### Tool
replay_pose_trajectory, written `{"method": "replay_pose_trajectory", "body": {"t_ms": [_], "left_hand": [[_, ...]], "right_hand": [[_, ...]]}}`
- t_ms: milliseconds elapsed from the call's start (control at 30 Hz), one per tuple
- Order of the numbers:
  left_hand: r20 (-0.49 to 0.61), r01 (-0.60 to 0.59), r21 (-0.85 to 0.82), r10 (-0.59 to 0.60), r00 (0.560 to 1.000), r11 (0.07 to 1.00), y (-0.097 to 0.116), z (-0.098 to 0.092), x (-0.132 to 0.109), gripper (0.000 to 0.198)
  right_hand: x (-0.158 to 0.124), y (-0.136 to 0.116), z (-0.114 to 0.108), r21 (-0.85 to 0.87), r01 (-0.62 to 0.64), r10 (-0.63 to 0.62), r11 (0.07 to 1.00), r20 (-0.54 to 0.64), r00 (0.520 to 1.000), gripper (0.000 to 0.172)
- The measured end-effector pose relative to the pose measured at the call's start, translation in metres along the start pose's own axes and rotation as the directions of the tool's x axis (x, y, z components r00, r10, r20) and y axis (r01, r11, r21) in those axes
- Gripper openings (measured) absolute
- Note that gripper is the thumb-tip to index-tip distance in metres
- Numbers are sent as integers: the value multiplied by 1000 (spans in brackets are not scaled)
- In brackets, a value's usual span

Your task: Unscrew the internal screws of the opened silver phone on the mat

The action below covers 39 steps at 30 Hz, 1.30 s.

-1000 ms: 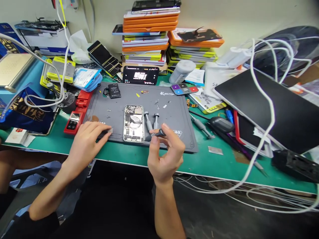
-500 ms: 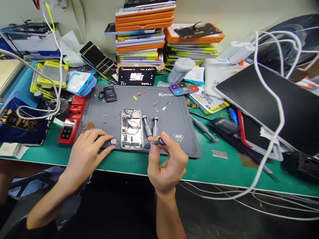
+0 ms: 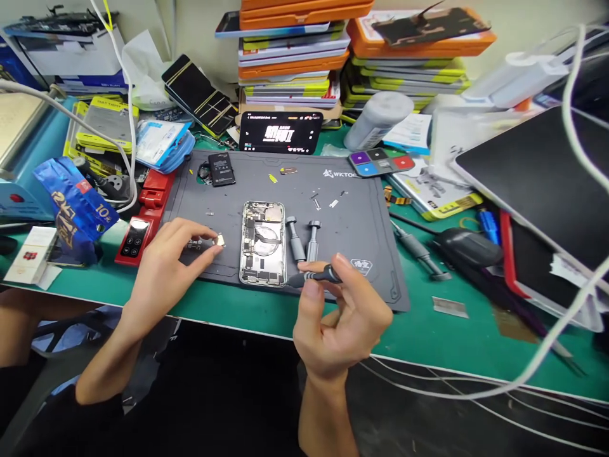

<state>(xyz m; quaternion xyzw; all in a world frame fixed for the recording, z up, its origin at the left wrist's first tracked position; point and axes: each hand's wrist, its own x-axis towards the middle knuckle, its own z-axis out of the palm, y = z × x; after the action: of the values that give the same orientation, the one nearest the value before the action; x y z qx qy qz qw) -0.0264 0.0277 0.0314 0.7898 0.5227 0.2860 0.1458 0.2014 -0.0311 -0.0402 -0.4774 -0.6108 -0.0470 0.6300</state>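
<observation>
My left hand (image 3: 166,273) pinches a small silvery metal part (image 3: 219,240) between thumb and fingertips, left of the opened phone (image 3: 264,254). That phone lies on the dark grey mat (image 3: 228,219), its screen off and its inner parts bare. In my right hand (image 3: 340,317) is a dark screwdriver (image 3: 314,277), its front end pointing left, close by the phone's lower right corner; its very tip is hard to make out. Two grey screwdrivers (image 3: 295,240) lie just right of the phone. Toward the mat's back left is a black battery (image 3: 221,169).
A lit phone (image 3: 281,133) leans at the back against stacked orange and yellow boxes (image 3: 295,66). Tiny loose parts (image 3: 333,203) are scattered over the mat. Along the left stands a red device (image 3: 133,241). A white cable (image 3: 542,362) loops across the right side.
My left hand has lifted the small metal part and moved it away from the mat's front edge. My right hand keeps its hold on the screwdriver. The view has shifted somewhat.
</observation>
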Motion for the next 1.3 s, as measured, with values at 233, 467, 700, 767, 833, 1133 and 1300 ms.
{"method": "replay_pose_trajectory", "body": {"t_ms": [233,467,700,767,833,1133,1300], "left_hand": [[97,-118,-2,118,988,993,13,18,-3,11],[151,-158,102,141,978,982,16,27,1,14],[151,-179,106,162,975,978,15,27,0,23],[131,-202,106,188,973,973,17,25,-4,26],[105,-275,123,263,959,954,20,20,-11,23],[-78,-221,207,242,967,953,-5,-4,-42,15],[-55,-241,210,258,965,947,-10,6,-39,13]], "right_hand": [[-1,1,-1,-8,-5,6,1000,6,1000,75],[0,-1,0,25,-29,29,999,0,1000,76],[0,-3,-1,20,-53,53,998,4,999,72],[0,-3,-1,23,-55,55,998,5,998,73],[0,-3,-1,19,-57,57,998,13,998,74],[0,-3,-2,-49,-92,95,995,66,993,76],[-1,-3,-2,-113,-116,125,987,79,989,73]]}}
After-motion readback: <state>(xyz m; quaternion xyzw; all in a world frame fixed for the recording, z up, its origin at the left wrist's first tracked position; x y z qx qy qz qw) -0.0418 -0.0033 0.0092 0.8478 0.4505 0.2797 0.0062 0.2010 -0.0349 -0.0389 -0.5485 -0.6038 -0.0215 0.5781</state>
